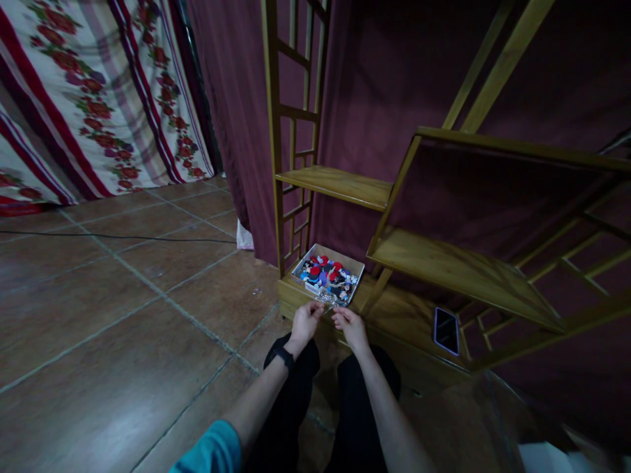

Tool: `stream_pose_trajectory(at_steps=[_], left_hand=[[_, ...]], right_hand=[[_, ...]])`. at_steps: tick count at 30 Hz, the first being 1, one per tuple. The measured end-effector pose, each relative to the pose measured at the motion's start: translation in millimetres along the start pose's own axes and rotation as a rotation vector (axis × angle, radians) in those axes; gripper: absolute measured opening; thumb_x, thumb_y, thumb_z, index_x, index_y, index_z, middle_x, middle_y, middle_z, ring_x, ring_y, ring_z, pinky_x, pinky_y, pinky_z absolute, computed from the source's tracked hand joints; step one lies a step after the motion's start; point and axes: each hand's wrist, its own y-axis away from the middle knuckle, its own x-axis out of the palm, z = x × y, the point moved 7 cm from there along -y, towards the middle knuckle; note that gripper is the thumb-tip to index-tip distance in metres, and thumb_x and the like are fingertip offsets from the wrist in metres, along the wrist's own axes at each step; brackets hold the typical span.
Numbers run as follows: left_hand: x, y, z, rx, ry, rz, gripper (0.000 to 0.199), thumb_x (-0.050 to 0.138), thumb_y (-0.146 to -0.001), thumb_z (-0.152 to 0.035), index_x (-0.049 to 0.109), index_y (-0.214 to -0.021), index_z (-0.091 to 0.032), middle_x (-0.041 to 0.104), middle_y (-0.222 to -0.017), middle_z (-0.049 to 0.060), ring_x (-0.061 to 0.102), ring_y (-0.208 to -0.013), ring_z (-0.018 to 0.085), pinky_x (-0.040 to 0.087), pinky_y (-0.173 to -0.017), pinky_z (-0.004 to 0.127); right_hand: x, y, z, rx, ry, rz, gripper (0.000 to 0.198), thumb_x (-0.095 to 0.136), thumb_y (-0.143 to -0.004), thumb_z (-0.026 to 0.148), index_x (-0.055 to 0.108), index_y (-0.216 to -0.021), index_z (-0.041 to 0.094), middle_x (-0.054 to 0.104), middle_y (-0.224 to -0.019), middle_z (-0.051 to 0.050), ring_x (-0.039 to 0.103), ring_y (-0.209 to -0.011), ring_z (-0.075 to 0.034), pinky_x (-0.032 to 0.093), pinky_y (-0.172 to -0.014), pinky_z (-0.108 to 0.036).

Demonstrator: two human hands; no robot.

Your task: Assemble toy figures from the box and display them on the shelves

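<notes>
A shallow white box (353, 262) sits on the low wooden shelf, filled with several small red, blue, black and white figures (326, 270). Just in front of the box's near edge, my left hand (306, 320) is closed in a pinch on a small, shiny, silvery or clear tangle (326, 297). My right hand (350, 326) pinches at the other side of this same tangle, fingertips together. Its exact kind is too small to make out. A dark watch (284, 358) is on my left wrist.
The wooden shelf unit (340, 186) rises around the box, with slatted sides and a raised shelf (458, 272) at the right. A phone (446, 330) lies on the lower board. A black cable (123, 236) crosses the tiled floor near a floral curtain (98, 98).
</notes>
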Motion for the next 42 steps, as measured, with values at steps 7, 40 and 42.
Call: stream_pose_trajectory(at_steps=[7,40,42], left_hand=[[0,-2,1,-0.028,0.010,-0.015,0.021,0.056,-0.069,-0.030,0.064,-0.080,-0.014,0.063,-0.065,0.001,0.052,-0.053,0.011,0.041,-0.053,0.022],[3,3,-8,-0.008,-0.108,0.044,0.015,0.055,-0.070,-0.024,0.064,-0.079,-0.016,0.063,-0.067,0.001,0.055,-0.059,0.013,0.040,-0.057,0.022],[3,4,-11,-0.002,-0.123,0.052,0.015,0.055,-0.069,-0.023,0.064,-0.080,-0.016,0.064,-0.068,0.001,0.055,-0.060,0.013,0.040,-0.058,0.022]], right_hand=[[-1,1,4,-0.014,0.029,-0.001,0.033,0.054,-0.071,0.036,0.065,-0.095,0.016,0.067,-0.075,-0.006,0.061,-0.064,-0.015,0.052,-0.056,-0.027],[-7,2,15,-0.103,0.223,-0.053,0.035,0.045,-0.078,0.048,0.066,-0.082,0.020,0.068,-0.071,-0.003,0.062,-0.068,-0.018,0.047,-0.071,-0.029],[-8,3,17,-0.101,0.227,-0.057,0.036,0.044,-0.079,0.048,0.066,-0.082,0.020,0.068,-0.071,-0.003,0.062,-0.067,-0.018,0.047,-0.069,-0.029]])
